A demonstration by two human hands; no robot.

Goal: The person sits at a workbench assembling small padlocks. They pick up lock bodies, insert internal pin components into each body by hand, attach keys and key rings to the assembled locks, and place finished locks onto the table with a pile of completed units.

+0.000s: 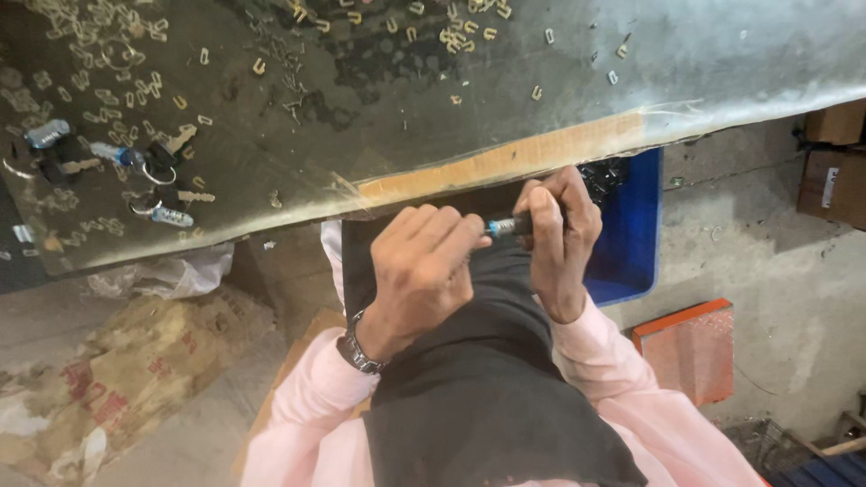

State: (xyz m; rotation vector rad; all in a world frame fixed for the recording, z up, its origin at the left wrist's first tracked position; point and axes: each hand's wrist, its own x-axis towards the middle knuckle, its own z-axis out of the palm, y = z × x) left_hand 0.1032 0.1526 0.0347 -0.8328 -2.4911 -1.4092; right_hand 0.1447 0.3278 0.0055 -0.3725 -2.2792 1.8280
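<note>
Below the table edge, at about six o'clock from the wooden strip, I see both hands meeting over the lap. My left hand (424,271) is curled almost closed, fingertips pinching the near end of a small dark tube with a blue band (507,225); my right hand (559,239) is wrapped tight around its other end, thumb pressed along it. What the fingers are doing to the tube I cannot tell, since they cover most of it. As far as I can judge, the work is partway: a few key rings with tubes attached (155,171) lie at nine o'clock on the table (722,63), while many loose little brass clips (108,90) remain scattered toward eleven and twelve o'clock. Its worn grey top is stained and covered by a clear sheet. A blue bin (636,225) sits under the table at three o'clock from the hands, an orange box (690,347) at four o'clock on the concrete floor, and crumpled paper sacks (126,379) at eight o'clock.
</note>
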